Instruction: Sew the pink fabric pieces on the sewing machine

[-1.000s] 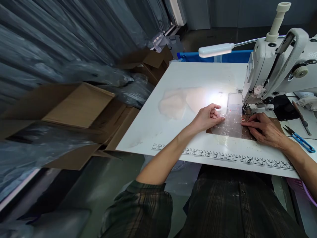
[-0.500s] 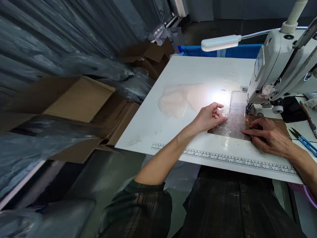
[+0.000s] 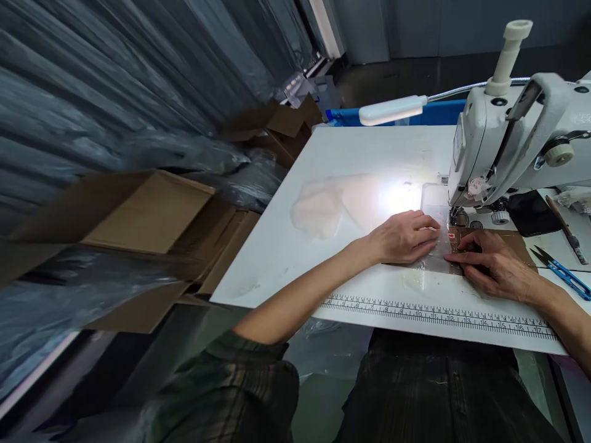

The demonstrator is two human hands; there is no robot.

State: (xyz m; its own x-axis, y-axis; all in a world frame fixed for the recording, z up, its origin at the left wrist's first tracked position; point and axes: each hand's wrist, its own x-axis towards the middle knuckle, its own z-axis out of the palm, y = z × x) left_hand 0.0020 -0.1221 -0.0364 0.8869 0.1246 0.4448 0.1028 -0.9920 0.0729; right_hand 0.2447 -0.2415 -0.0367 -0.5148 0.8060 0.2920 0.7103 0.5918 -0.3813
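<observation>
A clear plastic sheet (image 3: 431, 264) lies over a brown flat piece (image 3: 519, 243) under the needle area of a white sewing machine (image 3: 484, 141). My left hand (image 3: 409, 238) rests palm down on the sheet, its fingers stretched out and lying flat to the left of the presser foot. On the brown piece, my right hand (image 3: 494, 263) presses down with its index finger extended toward the sheet's edge and its other fingers partly bent. Beside that fingertip shows a small red mark (image 3: 451, 235). The right palm's underside is hidden.
Blue-handled thread snips (image 3: 566, 274) lie right of my right hand, near a black flat object (image 3: 533, 212). A ruler strip (image 3: 434, 315) runs along the front of the white table (image 3: 277, 271). A lamp (image 3: 392, 112) hangs above. Open cardboard boxes (image 3: 148, 212) stand left.
My left hand has gone from raised, curled fingers at the sheet's left side to lying flat, farther right on it. My right hand stays nearly in place. The camera view has shifted.
</observation>
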